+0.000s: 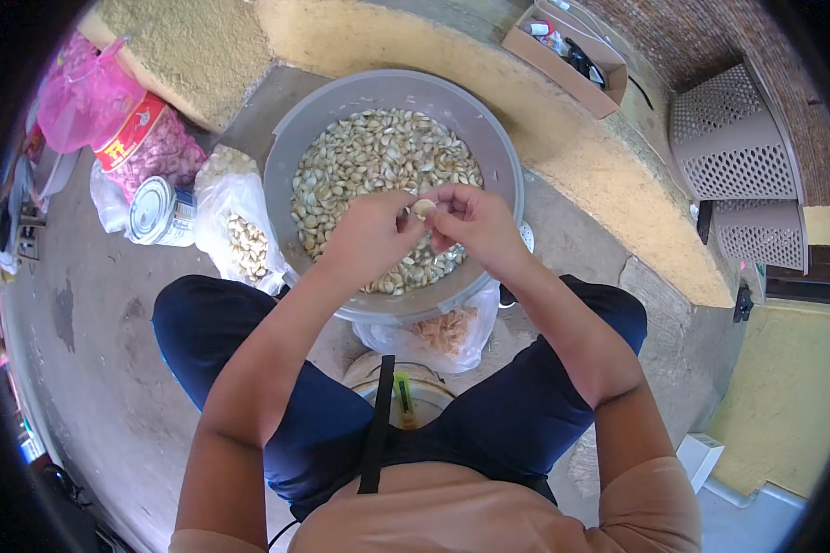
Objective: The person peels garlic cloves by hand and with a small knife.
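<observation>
A large grey tub [284, 175] stands before me, holding many pale garlic cloves [378, 152] that look to lie in water. Over its near half my two hands meet, fingertips together. Between them is one garlic clove [423, 208]. My right hand [480, 226] pinches it with thumb and forefinger. My left hand [369, 235] is closed, its thumb and finger pressed against the clove's left side; its other fingers are curled under and partly hidden.
Left of the tub are a clear bag of cloves [247, 247], a tin can [152, 210] and a pink net sack [161, 147]. Below it lie a bag of peelings [447, 332] and a bucket [364, 370] with a yellow-green cutter [404, 396]. A low yellow ledge [563, 157] curves behind, bearing a cardboard box [563, 60].
</observation>
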### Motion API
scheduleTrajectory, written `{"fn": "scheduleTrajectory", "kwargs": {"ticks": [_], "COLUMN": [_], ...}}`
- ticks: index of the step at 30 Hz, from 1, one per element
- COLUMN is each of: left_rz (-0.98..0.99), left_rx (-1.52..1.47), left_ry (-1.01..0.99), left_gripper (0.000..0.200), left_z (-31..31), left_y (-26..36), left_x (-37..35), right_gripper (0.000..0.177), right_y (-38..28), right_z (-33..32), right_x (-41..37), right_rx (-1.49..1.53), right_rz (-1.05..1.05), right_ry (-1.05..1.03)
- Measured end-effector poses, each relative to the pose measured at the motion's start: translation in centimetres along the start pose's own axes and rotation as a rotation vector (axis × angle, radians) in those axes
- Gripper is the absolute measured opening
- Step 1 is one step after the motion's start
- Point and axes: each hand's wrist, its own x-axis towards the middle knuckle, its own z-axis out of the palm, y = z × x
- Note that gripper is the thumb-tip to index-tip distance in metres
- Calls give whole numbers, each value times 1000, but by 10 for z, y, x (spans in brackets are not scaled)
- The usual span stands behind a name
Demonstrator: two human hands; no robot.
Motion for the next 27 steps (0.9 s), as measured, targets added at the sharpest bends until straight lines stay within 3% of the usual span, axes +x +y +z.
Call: {"fn": "scheduleTrajectory", "kwargs": {"ticks": [5, 10, 19, 27], "left_rz": [45, -10, 106, 98], "left_rx": [110, 37, 105, 134], "left_ry": [-53, -101, -77, -58], "left_gripper": [13, 14, 15, 16], "left_z": [5, 6, 12, 16], "left_y": [0, 8, 9, 6], "left_x": [0, 1, 2, 4], "right_gripper": [23, 21, 21, 21], "right_y": [2, 4, 5, 5], "right_z": [-1, -4, -7, -6], "right_x": [-9, -13, -18, -19], "right_rx": [-129, -36, 44, 69], "right_rz": [19, -25, 14, 34], "right_ry": [18, 65, 61, 91]}}
